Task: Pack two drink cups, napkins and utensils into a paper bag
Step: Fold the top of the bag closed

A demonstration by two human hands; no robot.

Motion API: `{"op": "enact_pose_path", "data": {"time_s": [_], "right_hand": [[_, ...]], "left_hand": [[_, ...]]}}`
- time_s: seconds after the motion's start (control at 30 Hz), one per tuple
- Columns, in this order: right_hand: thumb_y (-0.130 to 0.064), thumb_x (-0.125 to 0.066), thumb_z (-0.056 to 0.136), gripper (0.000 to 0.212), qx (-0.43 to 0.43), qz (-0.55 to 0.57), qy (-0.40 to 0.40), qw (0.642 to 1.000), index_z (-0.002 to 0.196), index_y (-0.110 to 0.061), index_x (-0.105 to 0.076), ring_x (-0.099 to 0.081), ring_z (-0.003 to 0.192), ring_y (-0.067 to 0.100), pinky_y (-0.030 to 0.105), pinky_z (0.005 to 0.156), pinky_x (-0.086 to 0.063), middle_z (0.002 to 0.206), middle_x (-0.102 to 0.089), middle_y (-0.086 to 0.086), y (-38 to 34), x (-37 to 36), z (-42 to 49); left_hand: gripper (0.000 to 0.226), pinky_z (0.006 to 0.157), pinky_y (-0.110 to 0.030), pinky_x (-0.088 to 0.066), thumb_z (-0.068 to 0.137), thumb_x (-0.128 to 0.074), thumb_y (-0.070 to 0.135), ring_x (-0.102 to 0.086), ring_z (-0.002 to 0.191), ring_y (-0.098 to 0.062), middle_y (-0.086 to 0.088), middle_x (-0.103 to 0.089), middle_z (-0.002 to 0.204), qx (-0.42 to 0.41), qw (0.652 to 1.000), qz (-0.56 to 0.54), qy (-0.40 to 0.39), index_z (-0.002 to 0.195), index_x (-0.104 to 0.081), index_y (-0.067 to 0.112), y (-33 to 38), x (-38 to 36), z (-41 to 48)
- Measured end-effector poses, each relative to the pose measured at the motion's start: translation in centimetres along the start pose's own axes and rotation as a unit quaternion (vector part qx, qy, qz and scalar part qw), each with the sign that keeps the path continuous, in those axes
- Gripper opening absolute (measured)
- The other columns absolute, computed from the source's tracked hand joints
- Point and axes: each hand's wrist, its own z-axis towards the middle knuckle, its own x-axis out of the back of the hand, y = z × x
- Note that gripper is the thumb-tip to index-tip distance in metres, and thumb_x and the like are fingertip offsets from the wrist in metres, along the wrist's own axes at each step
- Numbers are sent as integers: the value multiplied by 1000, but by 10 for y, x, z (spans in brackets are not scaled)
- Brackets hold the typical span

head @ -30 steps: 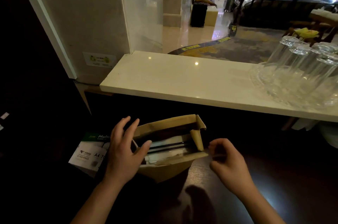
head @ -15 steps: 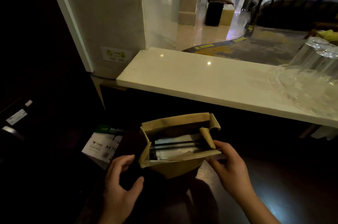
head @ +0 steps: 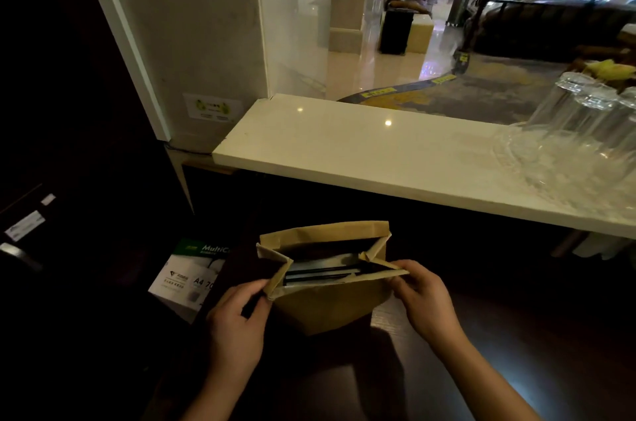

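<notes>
A brown paper bag (head: 327, 303) stands upright on the dark wooden table, its mouth open toward me. Inside it lie white napkins (head: 320, 264) and thin black utensils (head: 323, 272); no drink cups are visible from here. My left hand (head: 237, 324) pinches the near left corner of the bag's rim. The near right corner of the rim is pinched by my right hand (head: 425, 300). Both sides of the bag are folded inward at the gussets.
A white marble counter (head: 378, 152) runs behind the bag, with upturned clear glasses (head: 581, 131) on a glass tray at its right end. A pack of A4 paper (head: 189, 274) lies left of the bag. The dark table (head: 516, 351) extends to the right.
My left hand rose from below the bag and took hold of its near left corner. My right hand stayed on the right corner. The bag's mouth has narrowed.
</notes>
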Motion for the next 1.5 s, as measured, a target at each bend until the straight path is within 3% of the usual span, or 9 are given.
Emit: {"op": "enact_pose_path", "data": {"time_s": [0.07, 0.2, 0.43, 0.6, 0.7, 0.83, 1.03, 1.37, 1.5], "right_hand": [[-17, -63, 92, 18, 4, 2, -6, 1000, 88, -33, -69, -64, 80, 4, 26, 68, -50, 84, -69, -6, -1, 0, 4], [-23, -65, 92, 8, 2, -8, -16, 1000, 85, -21, -69, -64, 83, 19, 46, 74, -55, 87, -65, 1, 0, -2, 14], [-22, -69, 89, 11, 4, 3, -11, 1000, 79, -18, -73, -51, 125, 19, 48, 98, -50, 141, -52, -8, -1, -7, 37], [-24, -68, 89, 16, -2, 31, -5, 999, 74, -21, -70, -57, 119, 13, 48, 95, -53, 134, -59, -12, 0, -10, 37], [-24, -69, 89, 15, -4, 40, 4, 999, 74, -25, -69, -60, 114, 11, 43, 91, -56, 125, -64, -14, 1, -10, 37], [-24, -73, 85, 16, -20, 53, 36, 998, 86, -38, -63, -65, 101, 12, 41, 82, -59, 105, -68, -10, 2, -9, 38], [-16, -64, 93, 57, -60, 141, -26, 988, 142, -38, -43, -50, 124, 7, 42, 100, -51, 135, -55, -13, 0, -8, 47], [-15, -61, 94, 27, -58, 76, 18, 995, 110, -36, -62, -61, 104, 13, 47, 90, -57, 108, -64, -11, -7, -19, 64], [-15, -66, 90, 34, -57, 80, 1, 995, 111, -41, -62, -62, 105, 11, 40, 84, -59, 108, -65, -13, -10, -13, 64]], "left_hand": [[36, 65, -20, -45, 82, -70, -3, -58, 87, 0, 12, -64, 91, 8, 1000, -3, -4, 95, -68, 30, 1, -2, 5], [32, 68, -27, -49, 84, -69, 0, -61, 91, -10, 6, -66, 94, 1, 1000, -11, -18, 92, -67, 31, -1, -4, 15], [12, 96, -48, -48, 80, -74, 0, -53, 117, -20, 5, -57, 122, -10, 999, -17, -28, 85, -72, 11, -2, -7, 35], [16, 92, -51, -51, 82, -72, 2, -56, 116, -19, 3, -62, 123, 10, 999, -46, -26, 92, -71, 14, -5, -8, 33], [36, 86, -40, -53, 80, -74, 2, -58, 114, -20, 3, -62, 121, 42, 995, -87, -19, 103, -62, 26, -4, -8, 31], [69, 97, -35, -45, 77, -78, 6, -50, 124, -12, 5, -55, 134, 51, 991, -112, -49, 135, -46, 26, -6, -8, 38], [92, 104, -38, -37, 80, -77, 16, -38, 132, -8, 18, -43, 144, 65, 986, -102, -114, 150, -22, 34, -8, -14, 56], [46, 93, -47, -51, 84, -73, 10, -57, 116, -20, -1, -64, 120, 54, 995, -54, -57, 125, -59, 25, -9, -34, 66], [42, 89, -46, -53, 83, -73, 7, -59, 109, -18, 1, -65, 113, 43, 997, -52, -43, 120, -62, 23, -10, -34, 67]]}}
